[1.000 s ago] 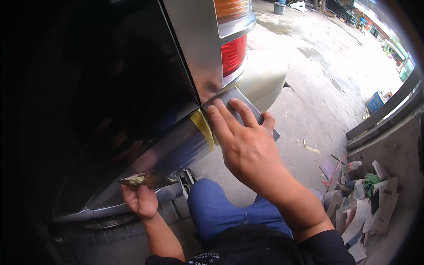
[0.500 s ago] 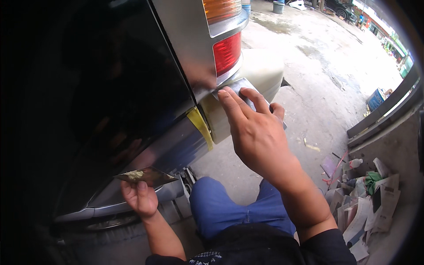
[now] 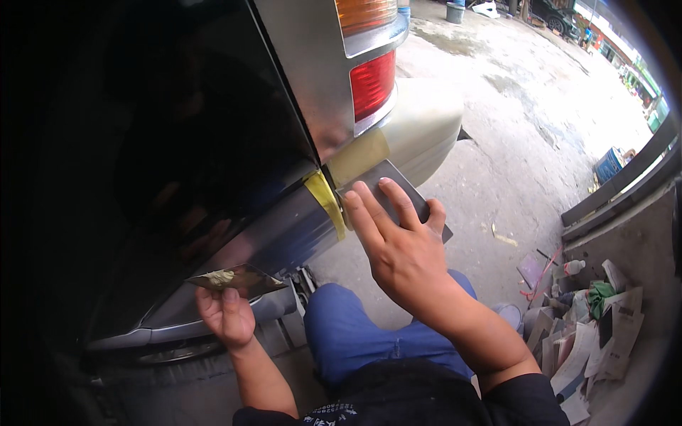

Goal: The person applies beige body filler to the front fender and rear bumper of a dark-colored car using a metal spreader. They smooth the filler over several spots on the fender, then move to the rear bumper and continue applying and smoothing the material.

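My right hand (image 3: 412, 259) grips a flat grey putty spreader (image 3: 381, 174), fingers spread over its face and thumb at its right edge. The spreader lies against the lower part of the cream-coloured bumper corner (image 3: 426, 124). Above it, a smooth yellowish patch of putty (image 3: 361, 153) shows on the bumper, below the red tail light (image 3: 373, 85). Yellow masking tape (image 3: 325, 202) runs along the panel edge to the left. My left hand (image 3: 231, 319) pinches a thin metal plate (image 3: 254, 281) from below, with a lump of pale yellow putty (image 3: 217, 277) on it.
Left of the bumper is the vehicle's dark, glossy body panel (image 3: 185, 142). Paper scraps (image 3: 582, 355), a plastic bottle (image 3: 570, 268) and a green cloth (image 3: 598, 298) lie at the right by a low wall. A blue bucket (image 3: 609, 165) stands farther off.
My right hand has drawn the spreader down the bumper, from just under the tail light to its lower part, uncovering the yellowish patch. My left hand has barely moved.
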The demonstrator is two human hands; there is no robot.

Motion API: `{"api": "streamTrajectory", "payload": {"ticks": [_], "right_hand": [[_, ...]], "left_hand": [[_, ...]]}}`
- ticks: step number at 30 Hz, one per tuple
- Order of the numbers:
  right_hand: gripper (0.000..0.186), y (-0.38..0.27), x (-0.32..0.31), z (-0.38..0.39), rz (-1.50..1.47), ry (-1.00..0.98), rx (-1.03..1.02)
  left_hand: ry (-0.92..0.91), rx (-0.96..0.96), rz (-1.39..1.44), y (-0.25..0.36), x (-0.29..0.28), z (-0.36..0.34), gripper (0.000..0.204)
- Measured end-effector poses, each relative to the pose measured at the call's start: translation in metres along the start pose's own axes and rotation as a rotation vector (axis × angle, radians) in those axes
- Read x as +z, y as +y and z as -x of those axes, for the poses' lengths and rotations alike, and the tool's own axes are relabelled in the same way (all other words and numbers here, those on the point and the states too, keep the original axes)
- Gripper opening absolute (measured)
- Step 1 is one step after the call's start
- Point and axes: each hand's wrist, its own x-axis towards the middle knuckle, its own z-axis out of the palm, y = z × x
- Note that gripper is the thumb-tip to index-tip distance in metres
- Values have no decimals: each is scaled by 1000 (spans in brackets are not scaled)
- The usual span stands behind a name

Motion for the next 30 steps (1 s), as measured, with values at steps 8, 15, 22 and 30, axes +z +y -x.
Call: {"api": "streamTrajectory", "payload": {"ticks": [8, 15, 22, 30], "right_hand": [[48, -3, -9, -19, 74, 54, -14], [51, -1, 5, 2, 71, 50, -20], [53, 1, -2, -17, 58, 48, -25], [52, 8, -3, -15, -49, 110, 21]], "left_hand": [[-7, 1, -6, -3, -2, -1, 37], [-16, -16, 51, -2, -3, 1, 38], [-58, 3, 26, -4, -9, -1, 38], [-59, 7, 22, -6, -12, 2, 40]]}}
